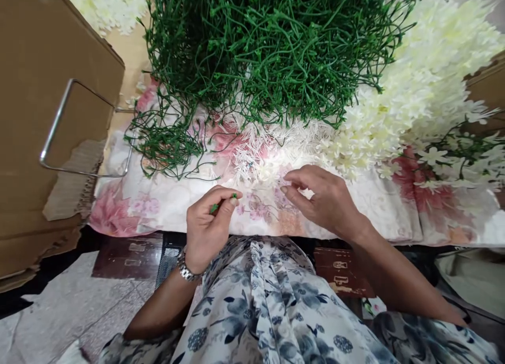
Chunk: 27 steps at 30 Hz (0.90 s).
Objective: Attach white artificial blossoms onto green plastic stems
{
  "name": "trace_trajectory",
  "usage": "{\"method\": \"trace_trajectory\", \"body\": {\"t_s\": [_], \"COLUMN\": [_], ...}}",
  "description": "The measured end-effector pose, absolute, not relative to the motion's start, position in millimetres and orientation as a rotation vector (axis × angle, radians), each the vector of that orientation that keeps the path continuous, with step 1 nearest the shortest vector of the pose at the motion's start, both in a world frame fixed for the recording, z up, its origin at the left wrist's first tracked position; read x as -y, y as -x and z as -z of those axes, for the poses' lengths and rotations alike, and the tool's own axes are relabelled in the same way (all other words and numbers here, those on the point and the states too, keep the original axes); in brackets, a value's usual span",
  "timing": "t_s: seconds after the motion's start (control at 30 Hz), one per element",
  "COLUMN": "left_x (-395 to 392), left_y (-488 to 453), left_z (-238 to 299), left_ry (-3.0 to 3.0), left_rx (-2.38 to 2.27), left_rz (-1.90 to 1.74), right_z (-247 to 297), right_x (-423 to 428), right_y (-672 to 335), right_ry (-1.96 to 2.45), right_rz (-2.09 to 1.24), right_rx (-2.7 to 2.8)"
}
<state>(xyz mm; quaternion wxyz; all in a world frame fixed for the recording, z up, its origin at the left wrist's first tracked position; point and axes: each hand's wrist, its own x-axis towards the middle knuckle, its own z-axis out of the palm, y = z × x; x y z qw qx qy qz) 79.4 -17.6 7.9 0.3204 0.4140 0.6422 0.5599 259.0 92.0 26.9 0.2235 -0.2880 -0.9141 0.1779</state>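
Observation:
Between the thumb and fingers of my left hand (211,222) is a green plastic flower stem (214,209), its small tip (234,195) poking out; the rest is hidden in the grip. My right hand (325,198) hovers over the cloth, thumb and index fingertips a little apart, and I see nothing between them. Just beyond both hands lie loose white stamen sprigs (252,153) and cream artificial petals (272,167). A small tangle of green stems (168,143) rests to the left, in front of a large heap of green stems (276,48).
Cream artificial blossoms (426,64) pile up on the right, with finished-looking white flowers on stems (465,153) nearer. A cardboard box (47,90) stands at left beside a bent metal wire frame (57,122). Floral cloth (355,222) covers the table.

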Motion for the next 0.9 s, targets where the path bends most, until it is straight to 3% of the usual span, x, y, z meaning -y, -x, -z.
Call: {"method": "trace_trajectory", "body": {"t_s": [0.27,0.43,0.63,0.9], "left_x": [7,7,-1,-2], "left_y": [-87,-87,-94,-108], "left_z": [-11,-7,-15,-8], "left_ry": [-1.244,-1.226,-1.300,-1.140], "left_rx": [-1.687,-1.687,-1.478,-1.318], "left_rz": [-1.342,-1.338,-1.382,-1.411], "right_z": [-10,-10,-29,-32], "right_x": [-97,-104,-96,-81], "right_y": [-241,-253,-265,-261], "right_ry": [1.056,1.021,0.816,0.698], "right_rz": [-0.096,-0.288,-0.782,-0.696], "right_rx": [2.697,2.619,2.515,2.504]}}
